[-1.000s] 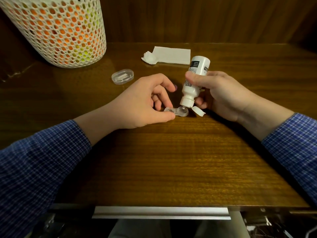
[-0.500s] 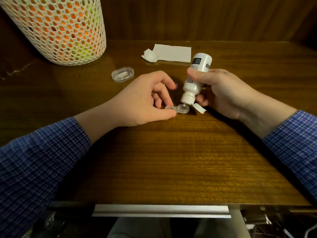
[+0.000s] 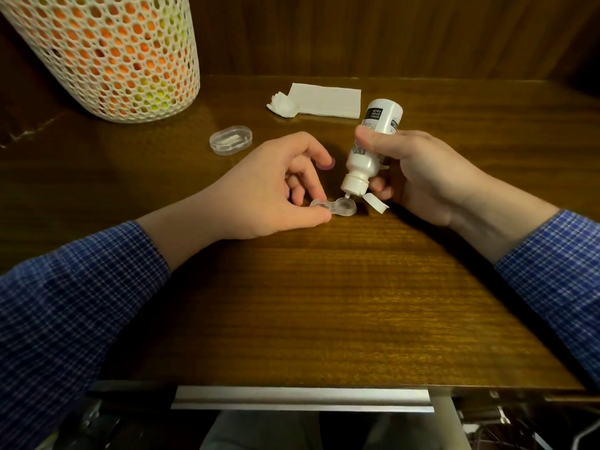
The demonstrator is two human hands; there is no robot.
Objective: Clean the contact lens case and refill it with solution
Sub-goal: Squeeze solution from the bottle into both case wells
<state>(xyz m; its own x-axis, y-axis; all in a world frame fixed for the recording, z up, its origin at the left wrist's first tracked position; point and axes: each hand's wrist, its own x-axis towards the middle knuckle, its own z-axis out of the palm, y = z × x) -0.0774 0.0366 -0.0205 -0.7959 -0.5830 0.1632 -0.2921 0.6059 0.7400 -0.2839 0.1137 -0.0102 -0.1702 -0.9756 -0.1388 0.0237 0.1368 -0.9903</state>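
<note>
Nearest the viewer, two forearms in blue checked sleeves reach forward over the wooden counter (image 3: 324, 303), whose front edge carries a pale metal strip.

The clear contact lens case (image 3: 334, 207) lies flat on the counter between the hands, both wells uncapped. The left hand (image 3: 259, 193) rests on the counter at the case's left end, thumb and fingertips pinching the left well, the index finger curled above it. Just right of the case, the right hand (image 3: 418, 177) is wrapped around a white solution bottle (image 3: 370, 147), thumb pressed across its label. The bottle is tipped nozzle-down and leans to the right at its top; its tip sits directly over the case's right well, very close to it, though contact cannot be judged. The bottle's flip cap (image 3: 376, 203) hangs open just right of the case.

Just beyond the case, a small purple cap (image 3: 326, 164) peeks out past the left index finger. Farther back and to the case's left sits a small clear oval box (image 3: 230, 139). Beyond the case lie a crumpled tissue (image 3: 283, 105) and, touching it, a folded white paper towel (image 3: 328, 99). Farthest left of the case stands a white mesh basket (image 3: 107, 50), orange and yellow inside, against a wood-panelled wall.
</note>
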